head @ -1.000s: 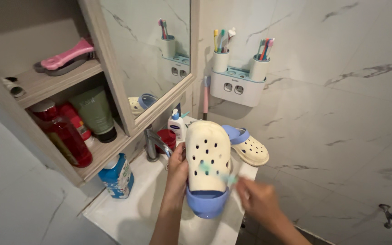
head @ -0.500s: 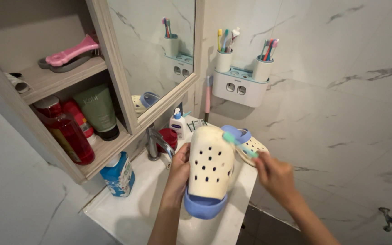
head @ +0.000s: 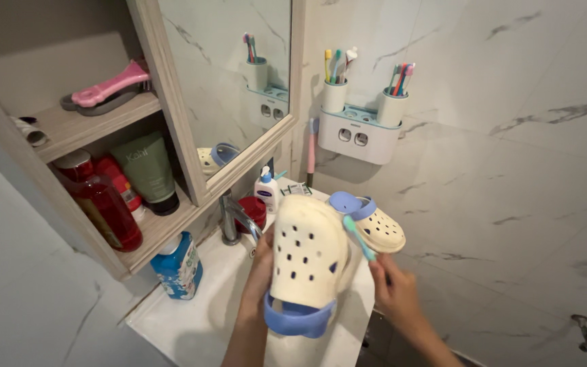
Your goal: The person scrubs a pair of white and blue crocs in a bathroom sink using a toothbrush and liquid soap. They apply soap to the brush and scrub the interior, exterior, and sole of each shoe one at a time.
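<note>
The left hand (head: 261,261) is closed around the left side of a cream clog (head: 307,255), holding it above the white sink (head: 191,326). The clog's long axis runs near vertical, tilted slightly; its perforated toe points up and away toward the wall, while its blue heel strap (head: 297,319) hangs at the lower end, nearest the camera. The right hand (head: 394,292) is closed on the handle of a teal toothbrush (head: 360,238), whose head rests against the clog's upper right edge; the brush slants from lower right to upper left. A second clog (head: 375,228) lies on the sink's far right corner, toe pointing right. The faucet (head: 234,217) stands at the sink's left rear edge, just beside the held clog.
</note>
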